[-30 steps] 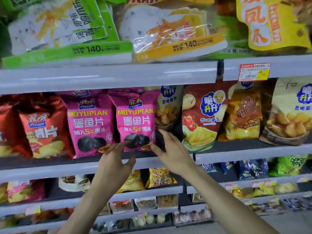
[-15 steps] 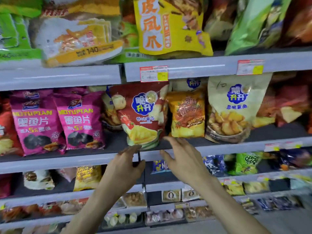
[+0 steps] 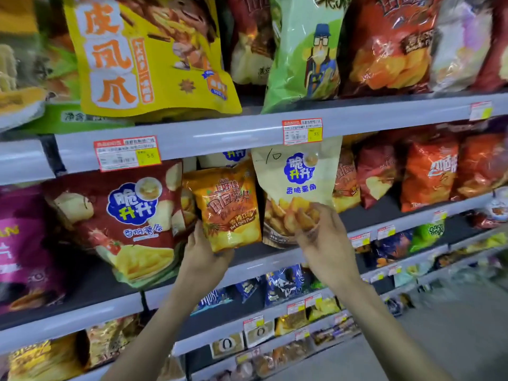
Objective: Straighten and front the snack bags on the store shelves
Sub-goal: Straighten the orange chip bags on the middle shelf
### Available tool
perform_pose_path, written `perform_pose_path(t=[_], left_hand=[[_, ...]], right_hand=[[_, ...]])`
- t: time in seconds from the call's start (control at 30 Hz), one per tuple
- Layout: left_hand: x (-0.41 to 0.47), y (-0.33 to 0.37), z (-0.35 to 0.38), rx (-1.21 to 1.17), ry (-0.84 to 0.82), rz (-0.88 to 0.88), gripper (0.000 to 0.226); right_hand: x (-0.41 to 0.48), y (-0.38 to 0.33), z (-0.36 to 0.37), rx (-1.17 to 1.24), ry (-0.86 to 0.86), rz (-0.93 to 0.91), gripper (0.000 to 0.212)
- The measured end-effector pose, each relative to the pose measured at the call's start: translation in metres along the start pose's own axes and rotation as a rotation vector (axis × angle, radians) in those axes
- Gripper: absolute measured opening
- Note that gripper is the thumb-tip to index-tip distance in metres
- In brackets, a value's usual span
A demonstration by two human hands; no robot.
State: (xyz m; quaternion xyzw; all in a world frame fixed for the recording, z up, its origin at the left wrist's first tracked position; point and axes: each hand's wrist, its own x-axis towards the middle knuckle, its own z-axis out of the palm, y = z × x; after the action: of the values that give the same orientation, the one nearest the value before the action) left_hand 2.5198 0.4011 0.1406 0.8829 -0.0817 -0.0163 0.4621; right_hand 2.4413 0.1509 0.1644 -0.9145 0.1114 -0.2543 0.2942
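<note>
The fingers of the left hand go out of sight behind the lower corner of the orange bag. The back of the right hand covers the bottom of the cream bag, so whether its fingers pinch it cannot be told. Behind the orange bag, a pale bag shows only its top. The magenta bag is cut by the left edge, the yellow bag by the top. Print on the 2 price tags is too small to read; the lower shelves are blurred.
</note>
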Motion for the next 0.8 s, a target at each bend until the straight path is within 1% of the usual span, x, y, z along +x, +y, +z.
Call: perform_pose_path(t=[0.03, 0.1, 0.13, 0.17, 0.2, 0.27, 0.33, 0.4, 0.43, 0.47, 0.53, 0.6, 0.67, 0.73, 0.8], left_hand=[[0.007, 0.001, 0.007, -0.052, -0.001, -0.032, 0.093], [0.022, 0.001, 0.018, -0.146, 0.031, -0.098, 0.109], [0.028, 0.000, 0.023, -0.192, 0.063, -0.119, 0.110], [0.035, 0.000, 0.028, -0.240, 0.094, -0.133, 0.107], [0.040, 0.001, 0.032, -0.278, 0.121, -0.139, 0.103], [0.046, 0.004, 0.036, -0.318, 0.153, -0.151, 0.097], [0.052, 0.004, 0.038, -0.308, 0.182, -0.148, 0.090], [0.059, 0.006, 0.037, -0.303, 0.231, -0.127, 0.084], [0.063, 0.007, 0.037, -0.312, 0.251, -0.119, 0.083], [0.064, 0.009, 0.038, -0.323, 0.264, -0.113, 0.084], [0.062, 0.013, 0.045, -0.355, 0.278, -0.094, 0.086], [0.058, 0.018, 0.054, -0.379, 0.287, -0.060, 0.083], [0.052, 0.025, 0.061, -0.392, 0.336, -0.031, 0.082], [0.042, 0.032, 0.070, -0.414, 0.395, -0.017, 0.086], [0.030, 0.037, 0.078, -0.429, 0.450, -0.015, 0.089]], right_hand=[[0.009, 0.010, -0.002, 0.049, 0.030, 0.053, 0.066], [0.025, 0.029, -0.002, 0.199, 0.021, 0.201, 0.090], [0.032, 0.037, -0.001, 0.280, -0.008, 0.257, 0.101], [0.039, 0.045, 0.000, 0.358, -0.034, 0.298, 0.110], [0.046, 0.053, 0.001, 0.417, -0.058, 0.326, 0.114], [0.060, 0.065, 0.000, 0.504, -0.113, 0.366, 0.112], [0.071, 0.077, -0.001, 0.564, -0.148, 0.371, 0.111], [0.080, 0.090, 0.000, 0.587, -0.190, 0.335, 0.113], [0.084, 0.095, 0.001, 0.589, -0.226, 0.307, 0.111], [0.088, 0.101, 0.001, 0.591, -0.267, 0.284, 0.104], [0.095, 0.111, -0.001, 0.592, -0.343, 0.232, 0.078], [0.100, 0.121, -0.005, 0.600, -0.399, 0.165, 0.061], [0.105, 0.133, -0.006, 0.619, -0.421, 0.131, 0.052], [0.111, 0.146, -0.005, 0.626, -0.442, 0.105, 0.045], [0.115, 0.157, -0.002, 0.626, -0.433, 0.096, 0.032]])
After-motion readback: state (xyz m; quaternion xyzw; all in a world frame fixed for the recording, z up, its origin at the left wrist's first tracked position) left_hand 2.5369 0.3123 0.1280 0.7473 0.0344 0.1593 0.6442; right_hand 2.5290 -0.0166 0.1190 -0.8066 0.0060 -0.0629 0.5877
